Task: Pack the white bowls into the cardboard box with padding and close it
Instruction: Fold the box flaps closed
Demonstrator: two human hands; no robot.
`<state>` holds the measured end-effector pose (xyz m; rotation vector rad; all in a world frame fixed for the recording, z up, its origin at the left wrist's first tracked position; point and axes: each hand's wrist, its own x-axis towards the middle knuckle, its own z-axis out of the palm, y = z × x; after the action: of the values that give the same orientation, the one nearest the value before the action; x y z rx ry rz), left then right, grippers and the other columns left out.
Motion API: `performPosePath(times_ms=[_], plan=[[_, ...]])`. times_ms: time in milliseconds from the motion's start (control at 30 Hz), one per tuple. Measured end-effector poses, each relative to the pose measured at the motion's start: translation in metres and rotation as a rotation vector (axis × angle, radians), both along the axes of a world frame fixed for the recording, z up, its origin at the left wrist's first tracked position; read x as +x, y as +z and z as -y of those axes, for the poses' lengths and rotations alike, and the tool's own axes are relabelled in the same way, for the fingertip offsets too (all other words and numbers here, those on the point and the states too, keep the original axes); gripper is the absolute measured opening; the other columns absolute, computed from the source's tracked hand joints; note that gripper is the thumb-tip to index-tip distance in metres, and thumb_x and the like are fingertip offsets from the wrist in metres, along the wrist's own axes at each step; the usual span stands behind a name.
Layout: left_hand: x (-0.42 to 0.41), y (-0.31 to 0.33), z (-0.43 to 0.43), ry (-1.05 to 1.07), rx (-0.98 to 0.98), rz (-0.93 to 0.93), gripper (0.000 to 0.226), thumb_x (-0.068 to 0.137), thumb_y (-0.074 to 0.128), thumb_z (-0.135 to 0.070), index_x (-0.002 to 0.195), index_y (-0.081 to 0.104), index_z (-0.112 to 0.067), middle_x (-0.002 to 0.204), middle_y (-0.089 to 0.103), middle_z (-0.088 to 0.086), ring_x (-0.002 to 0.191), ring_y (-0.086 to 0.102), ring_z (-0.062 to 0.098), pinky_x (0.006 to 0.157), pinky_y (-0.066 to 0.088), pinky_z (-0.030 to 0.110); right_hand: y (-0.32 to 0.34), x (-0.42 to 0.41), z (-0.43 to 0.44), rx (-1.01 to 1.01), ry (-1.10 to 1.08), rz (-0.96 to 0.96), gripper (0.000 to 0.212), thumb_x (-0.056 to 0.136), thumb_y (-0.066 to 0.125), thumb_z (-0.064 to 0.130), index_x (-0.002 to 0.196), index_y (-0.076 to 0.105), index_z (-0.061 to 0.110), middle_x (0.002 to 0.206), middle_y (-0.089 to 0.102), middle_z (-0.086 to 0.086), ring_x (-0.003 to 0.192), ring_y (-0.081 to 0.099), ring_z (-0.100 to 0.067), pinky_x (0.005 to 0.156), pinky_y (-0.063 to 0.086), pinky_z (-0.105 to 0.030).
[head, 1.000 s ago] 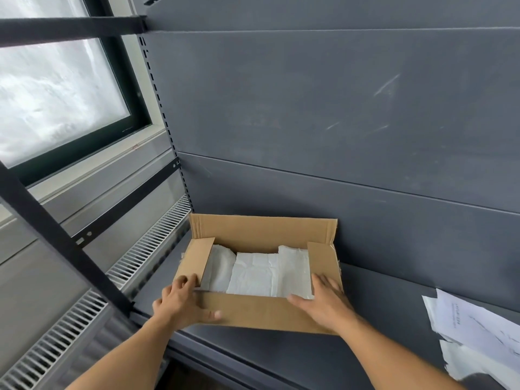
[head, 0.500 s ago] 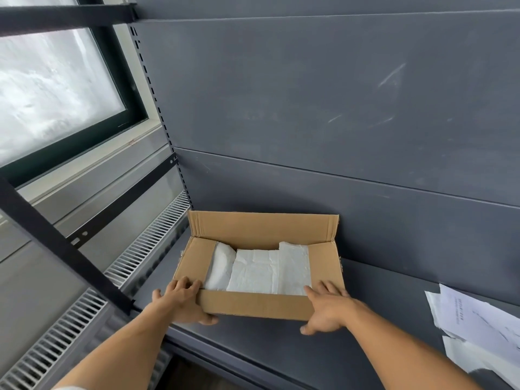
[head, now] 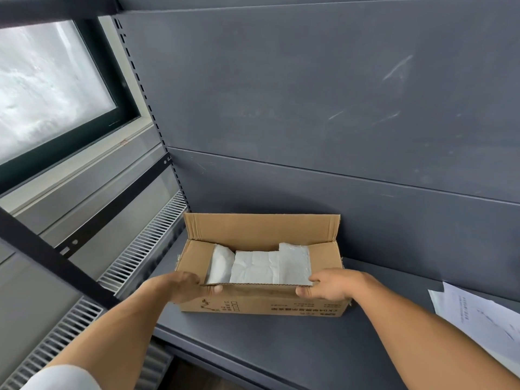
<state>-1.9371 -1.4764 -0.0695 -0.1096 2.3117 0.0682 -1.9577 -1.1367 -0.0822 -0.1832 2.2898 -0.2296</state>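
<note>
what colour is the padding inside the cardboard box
White, seen best in the head view: padding fills the box.

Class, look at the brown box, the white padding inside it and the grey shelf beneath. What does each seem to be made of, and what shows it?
Brown corrugated cardboard box: matte, fluted edge visible along the near rim. White padding sheets: probably soft paper or thin foam, creased and matte. Dark grey shelf: likely painted metal, smooth and slightly scuffed.

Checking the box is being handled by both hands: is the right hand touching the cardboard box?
Touching. The head view shows the right hand gripping the cardboard box at its near rim, thumb on the front wall.
</note>
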Motion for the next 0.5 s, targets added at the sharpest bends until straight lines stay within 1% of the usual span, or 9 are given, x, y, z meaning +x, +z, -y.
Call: performPosePath(times_ms=[67, 133, 167, 200, 233, 300, 333, 400, 500], plan=[[-0.007, -0.005, 0.003, -0.012, -0.009, -0.074, 0.114, 0.043, 0.016, -0.106, 0.103, 0.066, -0.024, 0.099, 0.068, -0.001, 0.094, 0.062, 0.017, 0.084, 0.047, 0.034, -0.001, -0.004, 0.001, -0.038, -0.035, -0.061, 0.105, 0.066, 0.042, 0.092, 0.147, 0.04, 0.024, 0.149, 0.044, 0.003, 0.133, 0.044, -0.021, 0.105, 0.039, -0.036], [-0.011, -0.009, 0.004, -0.023, -0.043, -0.182, 0.11, 0.039, 0.013, -0.107, 0.09, 0.066, -0.025, 0.084, 0.067, -0.004, 0.084, 0.062, 0.014, 0.075, 0.047, 0.033, -0.003, -0.006, 0.001, -0.073, -0.093, -0.175, 0.102, 0.06, 0.049, 0.092, 0.141, 0.047, 0.03, 0.143, 0.051, 0.006, 0.129, 0.048, -0.02, 0.102, 0.041, -0.038], [-0.012, -0.013, 0.004, -0.024, -0.062, -0.25, 0.108, 0.04, 0.012, -0.106, 0.089, 0.065, -0.027, 0.081, 0.066, -0.006, 0.082, 0.062, 0.013, 0.073, 0.047, 0.033, -0.005, -0.007, 0.001, -0.082, -0.116, -0.236, 0.098, 0.059, 0.052, 0.092, 0.138, 0.049, 0.034, 0.14, 0.053, 0.008, 0.128, 0.048, -0.02, 0.1, 0.041, -0.039], [-0.013, -0.015, 0.004, -0.028, -0.084, -0.315, 0.107, 0.042, 0.011, -0.106, 0.092, 0.065, -0.029, 0.081, 0.066, -0.007, 0.082, 0.062, 0.012, 0.076, 0.047, 0.034, -0.007, -0.007, 0.001, -0.085, -0.133, -0.288, 0.095, 0.058, 0.054, 0.091, 0.135, 0.051, 0.036, 0.137, 0.055, 0.009, 0.127, 0.049, -0.02, 0.098, 0.041, -0.039], [-0.014, -0.019, 0.004, -0.04, -0.109, -0.369, 0.107, 0.045, 0.01, -0.105, 0.099, 0.064, -0.03, 0.084, 0.067, -0.008, 0.087, 0.063, 0.013, 0.085, 0.046, 0.037, -0.008, -0.008, 0.002, -0.084, -0.147, -0.329, 0.092, 0.058, 0.055, 0.091, 0.133, 0.053, 0.037, 0.135, 0.057, 0.01, 0.125, 0.05, -0.021, 0.097, 0.041, -0.038], [-0.016, -0.027, 0.004, -0.062, -0.146, -0.45, 0.106, 0.052, 0.011, -0.104, 0.115, 0.06, -0.034, 0.096, 0.07, -0.007, 0.102, 0.063, 0.016, 0.106, 0.03, 0.047, -0.011, -0.01, 0.003, -0.07, -0.169, -0.377, 0.086, 0.06, 0.055, 0.09, 0.129, 0.056, 0.037, 0.13, 0.06, 0.009, 0.122, 0.052, -0.022, 0.093, 0.04, -0.037], [-0.016, -0.03, 0.003, -0.068, -0.155, -0.493, 0.105, 0.054, 0.012, -0.103, 0.118, 0.058, -0.035, 0.101, 0.07, -0.007, 0.108, 0.061, 0.017, 0.11, 0.024, 0.049, -0.013, -0.011, 0.004, -0.061, -0.174, -0.406, 0.083, 0.062, 0.054, 0.089, 0.127, 0.057, 0.037, 0.128, 0.062, 0.008, 0.12, 0.052, -0.023, 0.091, 0.04, -0.036], [-0.018, -0.038, 0.0, -0.056, -0.155, -0.57, 0.101, 0.057, 0.014, -0.101, 0.119, 0.057, -0.034, 0.108, 0.067, -0.007, 0.113, 0.057, 0.017, 0.11, 0.022, 0.048, -0.018, -0.012, 0.007, -0.027, -0.158, -0.475, 0.076, 0.069, 0.052, 0.085, 0.126, 0.058, 0.034, 0.126, 0.063, 0.007, 0.12, 0.05, -0.023, 0.093, 0.037, -0.034], [-0.015, -0.056, -0.005, 0.007, -0.115, -0.676, 0.091, 0.067, 0.026, -0.094, 0.123, 0.054, -0.029, 0.116, 0.06, -0.002, 0.116, 0.051, 0.02, 0.109, 0.029, 0.043, -0.032, -0.012, 0.011, 0.041, -0.114, -0.551, 0.075, 0.077, 0.046, 0.08, 0.132, 0.054, 0.029, 0.129, 0.057, 0.005, 0.125, 0.045, -0.02, 0.107, 0.029, -0.034]])
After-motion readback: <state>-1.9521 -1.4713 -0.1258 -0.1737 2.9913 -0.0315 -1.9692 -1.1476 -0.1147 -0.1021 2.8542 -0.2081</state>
